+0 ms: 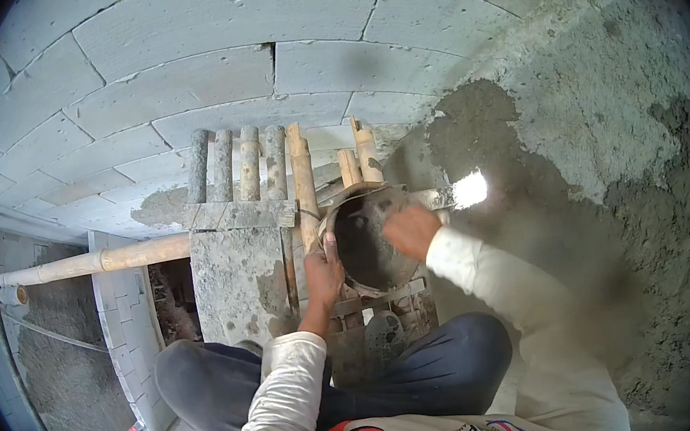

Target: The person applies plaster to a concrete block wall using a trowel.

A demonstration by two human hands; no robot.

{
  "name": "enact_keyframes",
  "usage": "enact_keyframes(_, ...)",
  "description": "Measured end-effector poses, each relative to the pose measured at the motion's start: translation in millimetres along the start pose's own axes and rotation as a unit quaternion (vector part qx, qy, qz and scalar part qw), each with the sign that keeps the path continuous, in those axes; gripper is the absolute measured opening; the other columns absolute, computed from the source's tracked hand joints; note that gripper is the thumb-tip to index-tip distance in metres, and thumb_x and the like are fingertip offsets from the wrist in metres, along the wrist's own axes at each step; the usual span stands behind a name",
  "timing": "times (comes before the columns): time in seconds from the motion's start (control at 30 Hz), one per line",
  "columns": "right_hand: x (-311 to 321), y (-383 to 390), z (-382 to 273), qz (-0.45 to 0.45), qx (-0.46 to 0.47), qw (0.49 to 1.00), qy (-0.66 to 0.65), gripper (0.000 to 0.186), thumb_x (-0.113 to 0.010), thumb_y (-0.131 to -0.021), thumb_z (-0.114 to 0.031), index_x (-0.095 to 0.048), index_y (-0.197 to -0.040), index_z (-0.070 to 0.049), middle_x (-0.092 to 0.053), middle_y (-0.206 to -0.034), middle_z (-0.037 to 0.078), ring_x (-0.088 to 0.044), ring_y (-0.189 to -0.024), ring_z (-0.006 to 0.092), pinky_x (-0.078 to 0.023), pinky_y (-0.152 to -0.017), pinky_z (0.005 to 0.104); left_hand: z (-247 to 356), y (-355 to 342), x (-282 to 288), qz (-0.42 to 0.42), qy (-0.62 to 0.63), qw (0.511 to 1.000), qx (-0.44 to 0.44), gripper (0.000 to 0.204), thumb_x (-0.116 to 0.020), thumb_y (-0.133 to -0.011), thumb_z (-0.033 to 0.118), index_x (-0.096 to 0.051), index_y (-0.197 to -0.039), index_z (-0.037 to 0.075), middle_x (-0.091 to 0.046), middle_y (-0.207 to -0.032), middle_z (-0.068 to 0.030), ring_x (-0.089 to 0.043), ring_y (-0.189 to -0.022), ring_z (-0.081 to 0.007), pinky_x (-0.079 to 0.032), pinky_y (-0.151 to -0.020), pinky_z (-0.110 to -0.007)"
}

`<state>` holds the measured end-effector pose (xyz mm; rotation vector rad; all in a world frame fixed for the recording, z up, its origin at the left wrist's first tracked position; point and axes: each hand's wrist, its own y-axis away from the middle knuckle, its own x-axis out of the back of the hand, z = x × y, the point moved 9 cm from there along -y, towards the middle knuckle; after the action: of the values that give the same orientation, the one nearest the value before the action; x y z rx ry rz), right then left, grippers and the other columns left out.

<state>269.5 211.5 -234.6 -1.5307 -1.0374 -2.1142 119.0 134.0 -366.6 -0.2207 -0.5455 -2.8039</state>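
Up high, mortar bucket (pixel 366 247) gripped between both hands.
Left hand (pixel 323 274) closed on near rim; right hand (pixel 411 230) blurred over far rim, grip unclear. Round, dark, mortar-caked, resting on bamboo scaffold (pixel 272 173) beside half-plastered block wall (pixel 177 81).

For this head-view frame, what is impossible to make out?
- Right hand: motion-blurred over the bucket; any tool in it cannot be told.
- Bucket contents: interior dark, fill level unclear.
- Left hand fingers: grip on the bucket rim partly hidden by the rim.
- Bright patch on the plastered wall: overexposed, unidentifiable.
- Scaffold platform: its support is hidden by the person's legs.
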Motion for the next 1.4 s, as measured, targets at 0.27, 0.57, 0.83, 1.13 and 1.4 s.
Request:
enact_keyframes(0.27, -45.4, 106.9, 44.5, 0.085, -0.034, 0.992, -0.081, 0.020, -0.062, -0.088, -0.019, -0.065, -0.098, -0.002, -0.068, -0.090, 0.017, -0.069, -0.087, 0.0349, -0.055, -0.073, 0.0466, 23.4, 3.1, 5.9, 0.060, 0.081, 0.991, -0.085, 0.057, -0.048, -0.107, 0.046, -0.065, -0.108, -0.008, -0.056, -0.070, -0.0017, -0.046, -0.064, -0.0120, -0.042, -0.057, -0.034)
enact_keyframes(0.57, -151.1, 70.2, 8.1, -0.099, -0.146, 0.933, -0.313, 0.035, -0.061, -0.094, -0.034, -0.070, -0.094, -0.001, -0.068, -0.089, 0.026, -0.067, -0.083, 0.0425, -0.054, -0.077, 0.0486, 29.4, 25.7, -25.1, -0.034, 0.035, 0.999, 0.025, 0.054, -0.045, -0.109, 0.042, -0.063, -0.124, -0.007, -0.065, -0.088, -0.0080, -0.056, -0.079, -0.0145, -0.048, -0.073, -0.032)
enact_keyframes(0.83, -131.0, 96.6, 9.2, -0.016, -0.170, 0.830, -0.531, 0.042, -0.065, -0.096, -0.038, -0.065, -0.103, 0.004, -0.066, -0.089, 0.029, -0.065, -0.080, 0.0454, -0.050, -0.072, 0.0507, 36.7, 23.8, -14.0, -0.017, 0.061, 0.996, -0.057, 0.047, -0.042, -0.110, 0.034, -0.060, -0.133, -0.003, -0.070, -0.114, -0.0211, -0.064, -0.103, -0.0257, -0.048, -0.093, -0.037)
enact_keyframes(1.13, -130.4, 109.7, 11.9, 0.019, -0.202, 0.871, -0.448, 0.047, -0.056, -0.101, -0.044, -0.061, -0.097, 0.003, -0.063, -0.090, 0.030, -0.062, -0.087, 0.0483, -0.049, -0.079, 0.0536, 23.8, 13.7, -5.1, 0.019, 0.068, 0.996, -0.048, 0.059, -0.042, -0.108, 0.046, -0.062, -0.121, -0.007, -0.059, -0.090, -0.0062, -0.050, -0.082, -0.0138, -0.044, -0.075, -0.032)
enact_keyframes(1.4, -100.2, 137.0, 29.5, 0.102, -0.238, 0.887, -0.382, 0.053, -0.058, -0.097, -0.042, -0.064, -0.115, 0.007, -0.068, -0.096, 0.031, -0.065, -0.093, 0.0484, -0.051, -0.083, 0.0528, -6.4, 14.6, 15.6, 0.096, 0.087, 0.990, -0.049, 0.065, -0.044, -0.105, 0.056, -0.045, -0.067, 0.003, -0.040, -0.062, 0.0037, -0.034, -0.061, -0.0091, -0.027, -0.050, -0.033)
